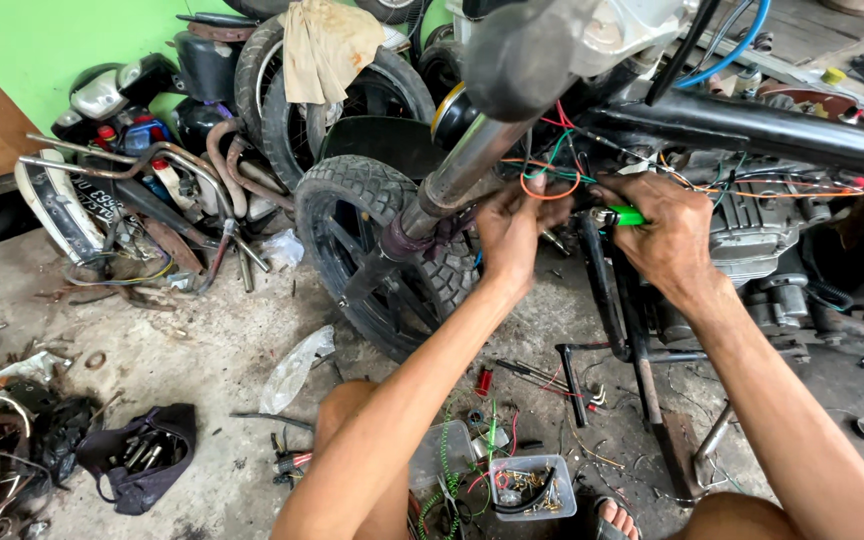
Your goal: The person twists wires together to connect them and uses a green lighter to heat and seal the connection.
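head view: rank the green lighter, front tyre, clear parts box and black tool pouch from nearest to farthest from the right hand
1. green lighter, in the right hand.
2. front tyre, left of both hands.
3. clear parts box, on the floor below.
4. black tool pouch, far lower left.

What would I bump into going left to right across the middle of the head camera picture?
Pile of scrap motorbike parts → knobbly front tyre → left hand at the wires → green lighter in the right hand → grey engine.
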